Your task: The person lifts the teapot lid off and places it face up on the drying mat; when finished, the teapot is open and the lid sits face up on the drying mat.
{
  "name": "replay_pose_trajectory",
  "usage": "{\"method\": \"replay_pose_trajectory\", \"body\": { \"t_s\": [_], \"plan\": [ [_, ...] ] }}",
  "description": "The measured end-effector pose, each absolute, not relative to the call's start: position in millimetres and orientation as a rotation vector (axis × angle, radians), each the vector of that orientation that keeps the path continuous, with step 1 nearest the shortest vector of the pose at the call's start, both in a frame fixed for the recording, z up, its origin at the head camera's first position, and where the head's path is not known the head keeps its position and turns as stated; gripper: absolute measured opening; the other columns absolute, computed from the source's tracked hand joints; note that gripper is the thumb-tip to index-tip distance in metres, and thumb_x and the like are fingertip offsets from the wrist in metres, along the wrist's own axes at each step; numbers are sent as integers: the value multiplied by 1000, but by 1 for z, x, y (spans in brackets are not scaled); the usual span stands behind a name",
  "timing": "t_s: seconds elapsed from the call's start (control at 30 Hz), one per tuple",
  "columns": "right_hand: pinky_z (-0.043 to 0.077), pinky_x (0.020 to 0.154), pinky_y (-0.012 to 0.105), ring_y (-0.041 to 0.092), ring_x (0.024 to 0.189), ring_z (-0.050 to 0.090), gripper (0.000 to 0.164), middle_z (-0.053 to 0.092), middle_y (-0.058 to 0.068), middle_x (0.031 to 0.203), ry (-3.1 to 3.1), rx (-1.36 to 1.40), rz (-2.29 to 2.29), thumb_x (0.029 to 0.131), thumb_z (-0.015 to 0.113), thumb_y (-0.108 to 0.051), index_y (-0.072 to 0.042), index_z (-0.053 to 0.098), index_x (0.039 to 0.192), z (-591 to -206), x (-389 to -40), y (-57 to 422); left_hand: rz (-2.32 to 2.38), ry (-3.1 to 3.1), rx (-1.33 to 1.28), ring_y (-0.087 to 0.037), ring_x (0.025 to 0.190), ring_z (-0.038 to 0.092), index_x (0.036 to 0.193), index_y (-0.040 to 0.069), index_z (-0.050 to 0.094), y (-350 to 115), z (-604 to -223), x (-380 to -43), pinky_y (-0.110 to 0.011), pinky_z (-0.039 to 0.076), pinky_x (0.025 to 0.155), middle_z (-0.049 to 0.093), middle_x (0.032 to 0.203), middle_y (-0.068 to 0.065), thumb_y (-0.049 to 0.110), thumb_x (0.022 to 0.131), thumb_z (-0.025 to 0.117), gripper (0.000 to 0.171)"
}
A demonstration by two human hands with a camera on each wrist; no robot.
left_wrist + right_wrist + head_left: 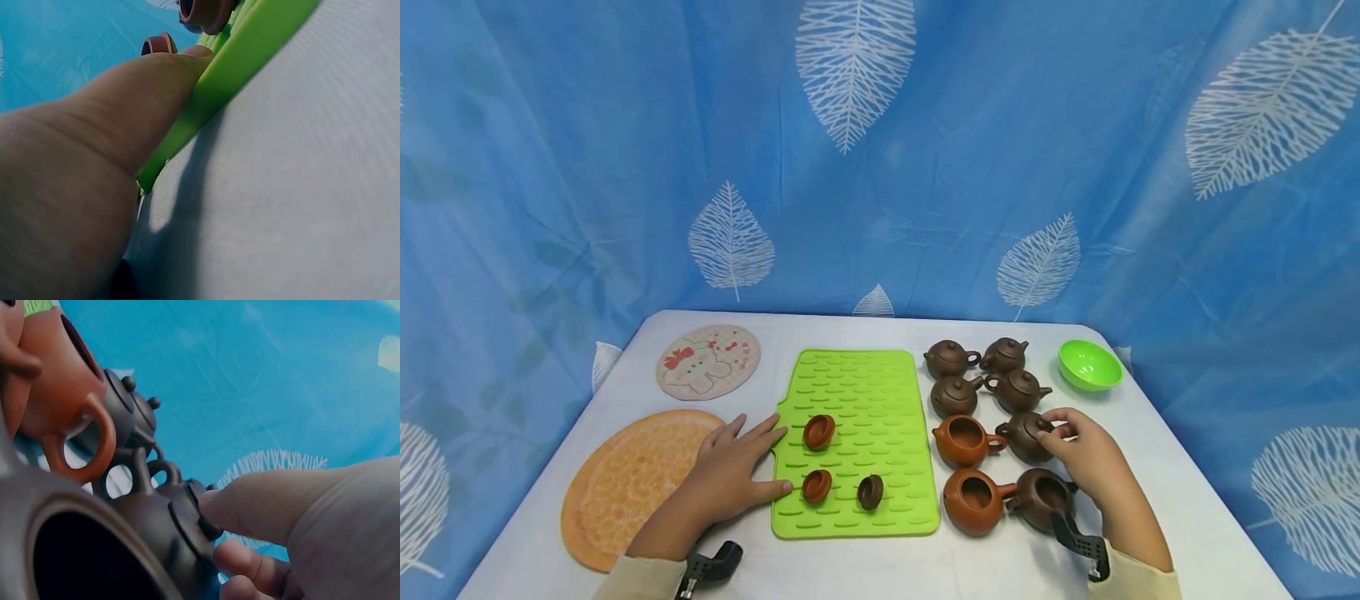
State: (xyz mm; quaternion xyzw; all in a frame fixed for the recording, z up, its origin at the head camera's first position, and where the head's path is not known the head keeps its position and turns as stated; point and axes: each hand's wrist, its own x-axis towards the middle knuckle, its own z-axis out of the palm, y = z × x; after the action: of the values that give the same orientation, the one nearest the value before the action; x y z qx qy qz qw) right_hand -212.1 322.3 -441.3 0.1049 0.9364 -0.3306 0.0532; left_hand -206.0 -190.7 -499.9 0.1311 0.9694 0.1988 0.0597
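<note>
My right hand [1086, 450] pinches the knob of a lid [187, 519] on a dark brown teapot [1024, 440]. The lid sits on the pot's mouth. Nearer me stands a lidless dark teapot [1043, 500], its open mouth large in the right wrist view. Two lidless reddish-brown teapots [964, 442] are just left of these. My left hand [733, 471] lies with fingers spread on the left edge of a green mat [880, 400], thumb touching its rim. On the mat lie two reddish lids [818, 432] and one dark lid [870, 492], tipped on its side.
Several lidded dark teapots [953, 395] stand behind, at the back right. A green bowl [1090, 365] sits at the far right corner. On the left are a round rabbit-print mat [707, 362] and a round orange mat [632, 483]. A blue curtain [880, 208] hangs behind the table.
</note>
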Motion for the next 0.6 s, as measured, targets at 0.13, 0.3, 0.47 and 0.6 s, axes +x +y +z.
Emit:
{"method": "replay_pose_trajectory", "body": {
  "t_s": [0.13, 0.3, 0.47, 0.6],
  "plan": [
    [45, 66, 33, 28, 98, 56, 39, 63, 14, 114, 2853, 323, -1038, 103, 64, -31, -10, 60, 137, -445, -212, 324, 606, 2937, 399, -54, 155, 21, 156, 25, 52, -190, -502, -205, -74, 14, 120, 37, 170, 0, 76, 79, 75, 95],
    [44, 63, 33, 25, 87, 54, 38, 61, 13, 106, 2894, 326, -1072, 103, 64, -28, -7, 62, 135, -451, -216, 322, 613, 2966, 419, -54, 155, 23, 156, 25, 53, -191, -505, -207, -73, 16, 119, 38, 169, 0, 76, 80, 74, 94],
    [43, 61, 33, 23, 83, 51, 36, 57, 11, 99, 2892, 399, -1142, 102, 65, -30, -7, 64, 131, -457, -218, 320, 616, 2963, 425, -54, 154, 23, 156, 24, 53, -192, -505, -207, -74, 16, 119, 39, 169, -1, 75, 80, 75, 94],
    [42, 61, 32, 22, 81, 50, 33, 57, 10, 97, 2876, 466, -1194, 103, 64, -30, -7, 65, 127, -461, -219, 317, 603, 2953, 418, -54, 154, 22, 156, 24, 53, -192, -505, -207, -74, 16, 119, 38, 169, -1, 75, 80, 75, 94]
  ]
}}
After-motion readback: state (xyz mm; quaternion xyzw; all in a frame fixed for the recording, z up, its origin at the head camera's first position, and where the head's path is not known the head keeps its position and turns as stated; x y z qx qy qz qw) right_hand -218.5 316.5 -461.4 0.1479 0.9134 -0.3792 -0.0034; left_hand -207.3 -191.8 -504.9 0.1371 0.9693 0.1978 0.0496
